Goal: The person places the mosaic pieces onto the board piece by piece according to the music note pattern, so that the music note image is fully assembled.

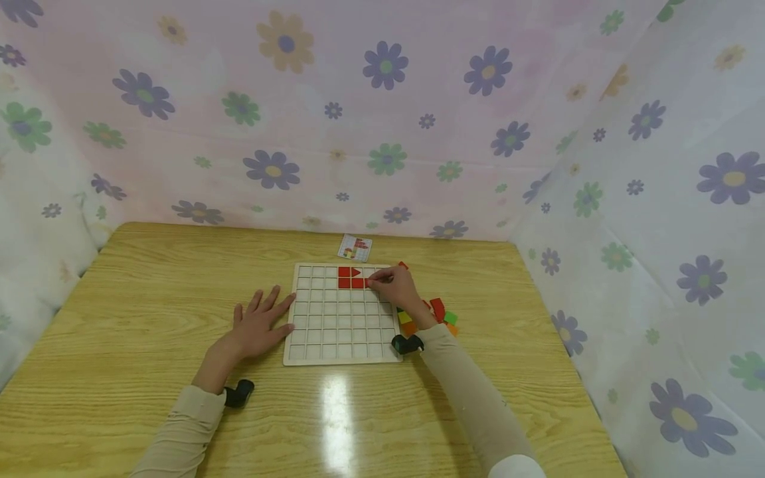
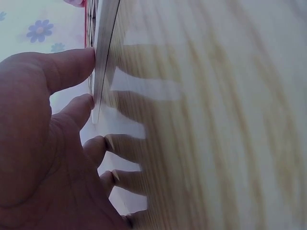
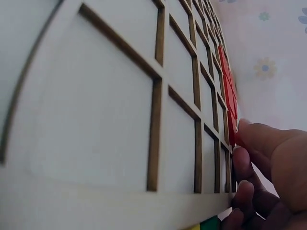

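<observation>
A wooden grid board (image 1: 331, 322) lies on the table, its square cells edged by thin raised strips. Two red squares and a red pointed piece (image 1: 356, 273) sit in its upper rows, along with another red tile (image 1: 357, 283). My right hand (image 1: 397, 289) pinches a small red tile (image 3: 232, 132) between thumb and index finger at the cell right of these, fingertips covering most of it. At the board's left edge (image 2: 103, 52), my left hand (image 1: 257, 325) rests with fingers spread, thumb and index finger touching the rim.
Loose red, yellow, green and orange pieces (image 1: 438, 309) lie right of the board, partly hidden beneath my right wrist. Beyond the board's far edge is a small printed pattern card (image 1: 355, 247). Flowered cloth (image 1: 382, 133) hangs behind and beside the wooden table (image 1: 149, 285).
</observation>
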### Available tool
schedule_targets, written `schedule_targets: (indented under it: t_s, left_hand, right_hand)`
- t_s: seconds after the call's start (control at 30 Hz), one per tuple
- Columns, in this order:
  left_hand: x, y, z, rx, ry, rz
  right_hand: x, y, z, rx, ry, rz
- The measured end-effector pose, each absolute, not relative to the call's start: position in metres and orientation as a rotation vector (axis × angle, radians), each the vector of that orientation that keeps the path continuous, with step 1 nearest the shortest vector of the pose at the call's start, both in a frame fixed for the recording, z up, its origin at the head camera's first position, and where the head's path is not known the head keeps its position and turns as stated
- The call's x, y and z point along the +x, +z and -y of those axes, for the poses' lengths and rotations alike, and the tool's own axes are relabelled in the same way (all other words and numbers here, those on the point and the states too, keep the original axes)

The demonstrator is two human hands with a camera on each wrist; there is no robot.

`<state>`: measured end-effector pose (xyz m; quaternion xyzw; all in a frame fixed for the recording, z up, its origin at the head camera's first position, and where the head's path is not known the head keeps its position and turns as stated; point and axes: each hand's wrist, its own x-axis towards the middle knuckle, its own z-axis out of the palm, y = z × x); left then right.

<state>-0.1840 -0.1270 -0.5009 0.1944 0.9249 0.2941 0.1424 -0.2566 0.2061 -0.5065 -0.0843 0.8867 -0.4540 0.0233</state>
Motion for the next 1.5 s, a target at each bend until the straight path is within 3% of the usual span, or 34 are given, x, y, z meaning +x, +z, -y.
schedule_targets:
  t_s: [0.33, 0.87, 1.5]
  left_hand:
    - [-0.185, -0.500, 0.128, 0.561, 0.852, -2.662]
    - [-0.184, -0.503, 0.130, 0.564, 0.859, -2.674]
    - [-0.183, -0.502, 0.128, 0.576, 0.877, -2.680]
  right_hand:
    - [-0.258, -0.505, -0.240, -0.508, -1.577, -2.792]
    - [-0.213, -0.488, -0.307, -0.297, -1.012, -2.778]
    - [-0.210, -0.490, -0.315, -0.307, -1.093, -2.790]
